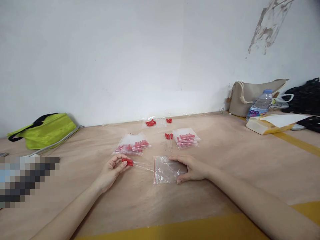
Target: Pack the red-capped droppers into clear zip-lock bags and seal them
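Two glass droppers [141, 166] with red rubber bulbs are pinched in my left hand [113, 169]. Their thin tips point right, and the lower one reaches the red-lined opening of a clear zip bag [166, 173]. My right hand [193, 167] grips the other end of that bag, thumb on the near side and fingers on the far side. The bag lies flat and appears to hold nothing. Beyond it are three loose droppers [169, 140] side by side. Filled bags of droppers form a left pile [132, 143] and a right stack [186, 137].
Near the wall lie red rubber bulbs [150, 123] on clear plastic, with more bulbs [169, 120] beside them. A green bag [50, 130] sits at left. On the right are a water bottle [261, 103], a beige handbag [250, 93] and a tissue pack [270, 125].
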Demonstrator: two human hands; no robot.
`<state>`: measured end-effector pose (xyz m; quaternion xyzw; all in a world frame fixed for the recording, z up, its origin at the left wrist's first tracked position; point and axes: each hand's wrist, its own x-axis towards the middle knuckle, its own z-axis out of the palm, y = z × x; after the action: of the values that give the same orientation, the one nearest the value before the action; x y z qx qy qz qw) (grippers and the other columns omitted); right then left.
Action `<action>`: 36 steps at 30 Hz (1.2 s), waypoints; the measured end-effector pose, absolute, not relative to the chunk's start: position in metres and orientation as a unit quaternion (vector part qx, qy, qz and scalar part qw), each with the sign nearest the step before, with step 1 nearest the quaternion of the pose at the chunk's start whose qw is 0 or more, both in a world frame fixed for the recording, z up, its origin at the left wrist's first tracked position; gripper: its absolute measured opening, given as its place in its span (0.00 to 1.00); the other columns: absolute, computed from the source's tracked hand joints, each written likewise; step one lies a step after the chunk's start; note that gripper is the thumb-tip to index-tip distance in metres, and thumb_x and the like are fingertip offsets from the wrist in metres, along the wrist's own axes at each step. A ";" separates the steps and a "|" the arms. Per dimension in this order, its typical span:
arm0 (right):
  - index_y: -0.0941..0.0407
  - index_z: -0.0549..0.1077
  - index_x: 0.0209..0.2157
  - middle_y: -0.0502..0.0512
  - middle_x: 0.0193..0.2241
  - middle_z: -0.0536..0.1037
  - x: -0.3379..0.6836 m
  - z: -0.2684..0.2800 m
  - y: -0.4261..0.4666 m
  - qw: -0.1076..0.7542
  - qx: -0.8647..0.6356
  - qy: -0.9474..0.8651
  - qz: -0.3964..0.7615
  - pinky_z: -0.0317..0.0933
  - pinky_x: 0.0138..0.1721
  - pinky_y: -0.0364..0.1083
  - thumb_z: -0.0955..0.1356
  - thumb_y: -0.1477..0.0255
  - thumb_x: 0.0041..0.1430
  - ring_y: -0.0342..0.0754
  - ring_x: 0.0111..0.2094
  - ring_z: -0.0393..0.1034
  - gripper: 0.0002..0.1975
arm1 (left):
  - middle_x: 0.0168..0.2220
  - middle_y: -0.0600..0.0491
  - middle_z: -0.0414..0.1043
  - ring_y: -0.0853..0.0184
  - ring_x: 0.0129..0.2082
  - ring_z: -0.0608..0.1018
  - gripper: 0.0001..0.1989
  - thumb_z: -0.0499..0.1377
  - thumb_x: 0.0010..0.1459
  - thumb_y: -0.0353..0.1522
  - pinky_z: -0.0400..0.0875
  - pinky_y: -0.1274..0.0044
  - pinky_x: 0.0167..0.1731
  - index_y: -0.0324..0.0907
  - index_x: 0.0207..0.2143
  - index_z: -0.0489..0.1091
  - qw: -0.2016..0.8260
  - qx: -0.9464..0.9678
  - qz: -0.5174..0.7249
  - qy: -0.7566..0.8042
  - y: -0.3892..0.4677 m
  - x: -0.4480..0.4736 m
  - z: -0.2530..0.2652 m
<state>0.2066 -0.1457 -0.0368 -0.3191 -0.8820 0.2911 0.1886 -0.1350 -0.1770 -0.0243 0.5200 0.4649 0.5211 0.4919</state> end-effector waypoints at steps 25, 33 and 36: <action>0.50 0.56 0.55 0.54 0.55 0.58 0.205 -0.032 -0.148 0.191 -0.315 -0.882 0.294 0.48 0.54 0.54 0.70 0.55 0.39 0.56 0.55 0.51 0.41 | 0.38 0.52 0.71 0.67 0.38 0.74 0.09 0.63 0.43 0.30 0.68 0.73 0.43 0.42 0.29 0.67 0.512 0.557 0.479 0.445 -0.176 -0.132 -0.019; 0.51 0.56 0.55 0.55 0.55 0.59 0.205 -0.032 -0.147 0.187 -0.314 -0.884 0.292 0.48 0.54 0.54 0.70 0.54 0.39 0.55 0.55 0.51 0.41 | 0.38 0.53 0.70 0.69 0.38 0.73 0.08 0.63 0.44 0.29 0.68 0.74 0.43 0.41 0.29 0.66 0.521 0.547 0.489 0.436 -0.170 -0.146 -0.019; 0.51 0.56 0.55 0.55 0.55 0.58 0.205 -0.033 -0.147 0.189 -0.314 -0.883 0.292 0.47 0.54 0.55 0.70 0.53 0.38 0.56 0.55 0.51 0.42 | 0.38 0.53 0.69 0.69 0.38 0.73 0.08 0.62 0.45 0.28 0.68 0.74 0.44 0.41 0.29 0.65 0.532 0.543 0.486 0.431 -0.171 -0.145 -0.020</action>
<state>0.2052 -0.1469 -0.0328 -0.3143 -0.8833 0.2924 0.1885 -0.1448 -0.1709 -0.0204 0.5433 0.4306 0.4859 0.5323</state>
